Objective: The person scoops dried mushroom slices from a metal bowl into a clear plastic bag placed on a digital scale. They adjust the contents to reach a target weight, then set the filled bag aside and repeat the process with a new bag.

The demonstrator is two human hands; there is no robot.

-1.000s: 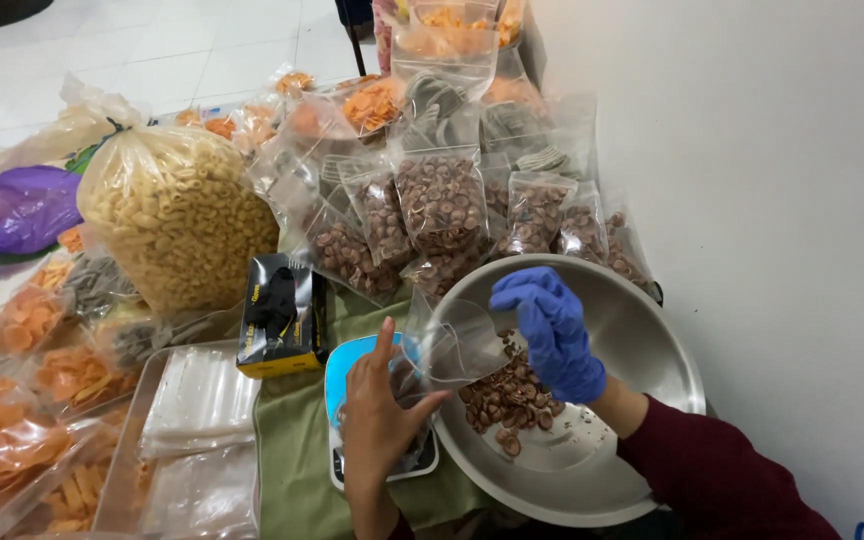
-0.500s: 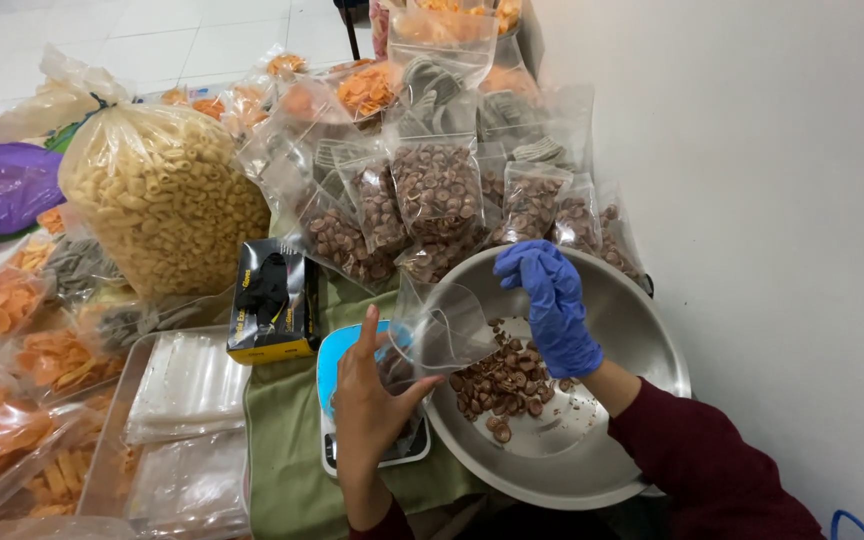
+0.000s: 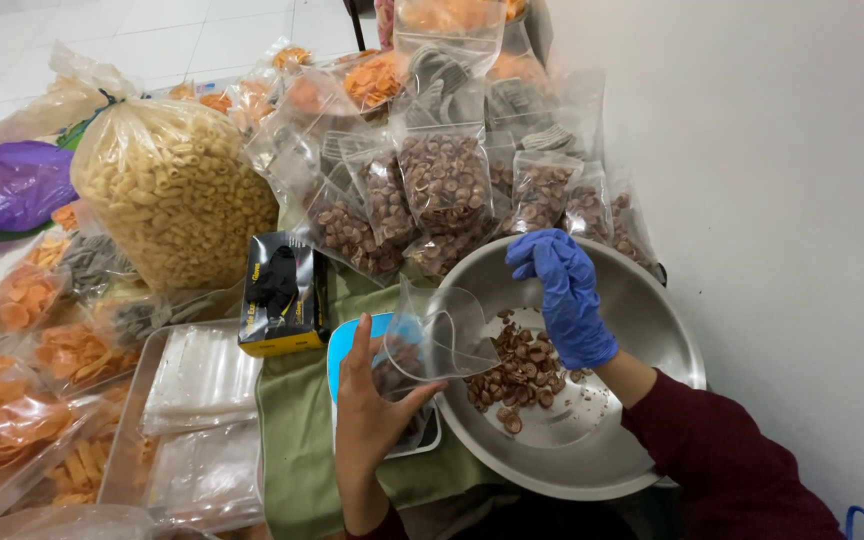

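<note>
While sitting heaped at the far left, occupying most room: big clear sack of pale ring-shaped snacks (image 3: 174, 190), flanked by a purple bag (image 3: 7, 190). Leaning upright behind, filling the table's far edge: sealed pouches of brown round pieces (image 3: 444, 180). Resting at near right: steel bowl (image 3: 652, 330), holding a loose pile of brown pieces (image 3: 522, 365). Lying at near left: flat stack of empty clear bags (image 3: 202, 375), beside a black-and-yellow box (image 3: 282, 295). Hovering over the bowl's left rim: small clear bag (image 3: 442, 335), mouth spread wide, pinched by bare left hand (image 3: 372, 410) closing thumb and fingers on its lower edge. Reaching above the bowl: blue-gloved right hand (image 3: 564, 295), fingers curling at the bag's mouth; contents of grasp impossible to tell.
</note>
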